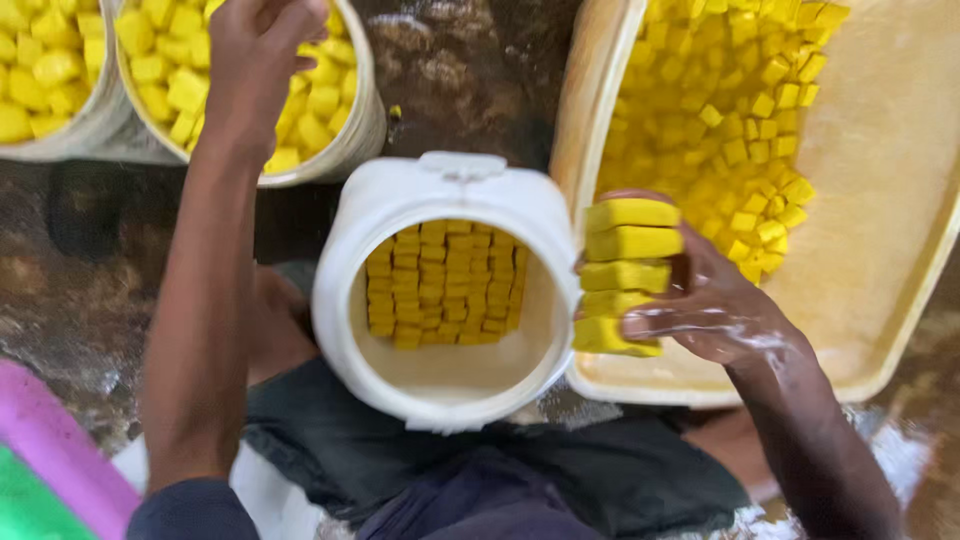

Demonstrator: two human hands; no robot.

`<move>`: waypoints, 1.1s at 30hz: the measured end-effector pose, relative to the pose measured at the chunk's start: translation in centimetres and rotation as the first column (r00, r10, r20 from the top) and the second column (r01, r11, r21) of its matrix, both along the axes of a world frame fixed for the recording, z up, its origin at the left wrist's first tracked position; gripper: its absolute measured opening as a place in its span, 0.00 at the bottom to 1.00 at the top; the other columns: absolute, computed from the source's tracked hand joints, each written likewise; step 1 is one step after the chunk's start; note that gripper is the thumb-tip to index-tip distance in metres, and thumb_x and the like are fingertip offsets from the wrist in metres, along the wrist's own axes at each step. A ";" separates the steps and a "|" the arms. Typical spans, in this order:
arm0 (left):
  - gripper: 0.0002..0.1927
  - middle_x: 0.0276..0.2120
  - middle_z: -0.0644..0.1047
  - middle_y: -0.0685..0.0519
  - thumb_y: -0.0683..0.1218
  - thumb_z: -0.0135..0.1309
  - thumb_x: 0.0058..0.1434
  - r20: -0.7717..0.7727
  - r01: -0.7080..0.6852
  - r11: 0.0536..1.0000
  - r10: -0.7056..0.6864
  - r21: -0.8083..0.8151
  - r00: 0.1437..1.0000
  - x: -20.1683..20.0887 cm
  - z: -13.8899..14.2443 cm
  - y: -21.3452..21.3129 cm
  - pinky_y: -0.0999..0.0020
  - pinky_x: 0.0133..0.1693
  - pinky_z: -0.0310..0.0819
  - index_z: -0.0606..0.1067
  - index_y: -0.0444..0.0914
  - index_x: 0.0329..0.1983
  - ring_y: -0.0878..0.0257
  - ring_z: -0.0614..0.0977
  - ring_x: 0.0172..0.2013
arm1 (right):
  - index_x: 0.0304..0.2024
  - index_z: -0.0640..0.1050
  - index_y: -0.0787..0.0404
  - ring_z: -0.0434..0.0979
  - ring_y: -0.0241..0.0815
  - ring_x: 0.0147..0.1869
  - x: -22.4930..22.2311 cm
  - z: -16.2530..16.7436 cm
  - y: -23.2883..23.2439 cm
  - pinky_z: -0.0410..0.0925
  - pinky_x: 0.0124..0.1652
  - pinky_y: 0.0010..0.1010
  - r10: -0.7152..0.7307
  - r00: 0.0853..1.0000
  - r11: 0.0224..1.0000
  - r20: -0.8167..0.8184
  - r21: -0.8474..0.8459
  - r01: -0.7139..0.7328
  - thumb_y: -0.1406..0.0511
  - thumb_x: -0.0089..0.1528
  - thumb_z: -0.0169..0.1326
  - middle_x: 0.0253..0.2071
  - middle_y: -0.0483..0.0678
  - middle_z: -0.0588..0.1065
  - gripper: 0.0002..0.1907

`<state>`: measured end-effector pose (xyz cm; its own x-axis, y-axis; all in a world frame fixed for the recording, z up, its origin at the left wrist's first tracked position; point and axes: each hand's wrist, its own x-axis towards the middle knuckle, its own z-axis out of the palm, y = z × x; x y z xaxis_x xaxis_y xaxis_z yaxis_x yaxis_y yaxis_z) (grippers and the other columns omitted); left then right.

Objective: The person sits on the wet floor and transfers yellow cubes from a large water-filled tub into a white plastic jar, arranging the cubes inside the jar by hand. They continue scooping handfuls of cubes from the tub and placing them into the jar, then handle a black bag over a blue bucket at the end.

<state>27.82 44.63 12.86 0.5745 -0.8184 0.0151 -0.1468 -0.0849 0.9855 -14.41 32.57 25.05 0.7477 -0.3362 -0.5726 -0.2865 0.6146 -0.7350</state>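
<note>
Wet dark floor; right hand [715, 310] clamped on cube stack [622, 275] beside tilted jar [450, 290], mouth toward wearer for loading; left hand [255, 55] in bucket [355, 120], grip unclear.

Head view. Right hand [715, 305] grips a stack of five yellow blocks [625, 275], held just beside the mouth of a white jar [445, 290]. Jar lies tilted toward the camera, near centre; neat rows of yellow cubes [445, 285] packed against its far inner wall. Left hand [255, 55] reaches far left into a white bucket [355, 130] of loose yellow cubes; a second bucket [60, 120] sits at its left. Right: cream tray [880, 200] holding a loose heap of cubes [725, 120]. Wet dark floor [70, 290].
</note>
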 end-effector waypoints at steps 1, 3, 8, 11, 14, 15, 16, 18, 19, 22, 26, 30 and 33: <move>0.16 0.44 0.82 0.54 0.53 0.58 0.69 -0.060 -0.062 0.998 0.063 0.013 0.996 0.6 -1.2 2.0 0.67 0.48 0.78 0.77 0.38 0.52 0.66 0.84 0.46 | 0.69 0.63 0.53 0.79 0.50 0.56 1.9 0.4 1.8 0.75 0.53 0.49 0.061 0.993 0.998 -0.100 0.008 -0.061 0.75 0.44 0.68 0.53 0.54 0.76 0.52; 0.18 0.44 0.82 0.54 0.51 0.60 0.64 -0.172 -0.171 0.984 0.176 0.045 0.969 0.4 -4.3 4.6 0.67 0.46 0.80 0.76 0.40 0.53 0.66 0.84 0.44 | 0.67 0.64 0.56 0.76 0.45 0.59 5.7 -0.5 4.3 0.74 0.56 0.43 0.251 0.959 0.961 -0.129 -0.086 -0.263 0.74 0.46 0.70 0.54 0.50 0.74 0.49; 0.11 0.39 0.81 0.53 0.50 0.61 0.65 -0.097 -0.147 0.989 0.149 0.026 0.984 1.0 -9.5 4.4 0.72 0.43 0.79 0.78 0.37 0.43 0.67 0.81 0.38 | 0.64 0.67 0.54 0.78 0.46 0.51 12.6 -7.4 8.2 0.70 0.43 0.39 0.339 0.723 0.864 -0.602 -0.106 -0.492 0.67 0.46 0.71 0.50 0.47 0.79 0.44; 0.10 0.31 0.78 0.56 0.49 0.62 0.65 -0.215 -0.166 0.981 0.142 -0.099 0.966 2.0 -9.9 2.6 0.73 0.36 0.74 0.78 0.37 0.36 0.70 0.79 0.32 | 0.65 0.66 0.51 0.79 0.47 0.49 15.5 -13.4 8.2 0.72 0.41 0.40 0.196 0.609 0.832 -0.768 -0.199 -0.518 0.69 0.44 0.69 0.47 0.46 0.79 0.47; 0.15 0.26 0.73 0.59 0.48 0.64 0.66 -0.253 -0.230 0.970 0.202 -0.085 0.946 1.9 -9.8 1.6 0.71 0.33 0.67 0.72 0.35 0.31 0.72 0.72 0.29 | 0.64 0.67 0.52 0.79 0.47 0.49 17.5 -19.7 6.6 0.72 0.41 0.40 0.124 0.446 0.742 -0.886 -0.216 -0.635 0.68 0.44 0.68 0.47 0.46 0.79 0.45; 0.18 0.26 0.71 0.60 0.47 0.65 0.66 -0.227 -0.250 0.965 0.227 -0.081 0.947 2.1 -9.8 1.4 0.71 0.33 0.64 0.70 0.35 0.30 0.72 0.69 0.29 | 0.64 0.67 0.52 0.79 0.47 0.49 18.0 -21.4 5.8 0.72 0.41 0.40 0.102 0.392 0.706 -0.914 -0.212 -0.676 0.68 0.44 0.68 0.47 0.46 0.79 0.45; 0.15 0.27 0.73 0.60 0.46 0.64 0.66 -0.216 -0.230 0.963 0.197 -0.140 0.956 2.3 -9.7 1.4 0.72 0.35 0.67 0.72 0.35 0.31 0.73 0.70 0.30 | 0.64 0.67 0.52 0.79 0.47 0.49 18.3 -23.0 5.2 0.72 0.41 0.40 0.092 0.326 0.674 -0.941 -0.182 -0.716 0.68 0.45 0.68 0.47 0.46 0.79 0.45; 0.09 0.30 0.77 0.60 0.44 0.62 0.65 -0.181 -0.193 0.950 0.150 -0.247 0.972 2.8 -9.6 1.9 0.75 0.38 0.71 0.76 0.34 0.35 0.74 0.73 0.32 | 0.64 0.67 0.52 0.79 0.47 0.49 18.2 -25.2 4.0 0.72 0.41 0.41 0.093 0.235 0.630 -0.968 -0.125 -0.766 0.68 0.45 0.68 0.47 0.47 0.79 0.44; 0.08 0.30 0.77 0.59 0.44 0.62 0.65 -0.188 -0.198 0.955 0.158 -0.221 0.969 3.0 -9.5 2.3 0.75 0.38 0.70 0.77 0.34 0.35 0.73 0.73 0.32 | 0.63 0.68 0.52 0.79 0.48 0.49 18.0 -26.0 3.7 0.72 0.41 0.41 0.101 0.204 0.617 -0.974 -0.099 -0.780 0.67 0.45 0.67 0.47 0.47 0.79 0.43; 0.07 0.30 0.78 0.59 0.43 0.61 0.66 -0.215 -0.212 0.959 0.171 -0.186 0.962 3.8 -8.8 2.9 0.74 0.37 0.69 0.79 0.34 0.36 0.72 0.74 0.31 | 0.63 0.68 0.52 0.79 0.48 0.48 18.1 -27.5 3.2 0.72 0.41 0.41 0.136 0.130 0.574 -0.982 -0.029 -0.818 0.67 0.46 0.67 0.47 0.47 0.79 0.42; 0.06 0.31 0.80 0.59 0.43 0.58 0.63 -0.274 -0.199 0.950 0.130 -0.242 0.953 3.3 -7.6 1.2 0.75 0.40 0.73 0.78 0.34 0.36 0.74 0.78 0.33 | 0.62 0.69 0.53 0.79 0.49 0.48 19.0 -28.2 3.2 0.72 0.41 0.41 0.179 0.096 0.530 -0.979 0.014 -0.848 0.67 0.46 0.66 0.46 0.48 0.79 0.40; 0.07 0.32 0.82 0.56 0.42 0.62 0.66 -0.243 -0.142 0.967 0.089 -0.212 0.966 1.5 -7.5 -1.0 0.75 0.41 0.74 0.79 0.33 0.35 0.72 0.79 0.33 | 0.61 0.70 0.53 0.79 0.49 0.48 19.9 -28.6 3.0 0.72 0.41 0.42 0.215 0.088 0.492 -0.973 0.030 -0.870 0.66 0.47 0.66 0.46 0.48 0.80 0.39; 0.07 0.34 0.81 0.57 0.42 0.62 0.67 -0.273 -0.095 0.971 0.032 -0.220 0.961 0.4 -8.1 -1.8 0.76 0.41 0.74 0.78 0.33 0.37 0.73 0.78 0.35 | 0.61 0.70 0.54 0.79 0.50 0.48 20.0 -28.8 2.9 0.72 0.41 0.42 0.234 0.089 0.472 -0.968 0.033 -0.881 0.66 0.48 0.65 0.46 0.49 0.80 0.38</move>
<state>28.18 42.83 4.79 0.6336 -0.7727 0.0373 0.1216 0.1471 0.9816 5.63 35.52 -3.74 0.0970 -0.4705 -0.8771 -0.9084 -0.4020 0.1152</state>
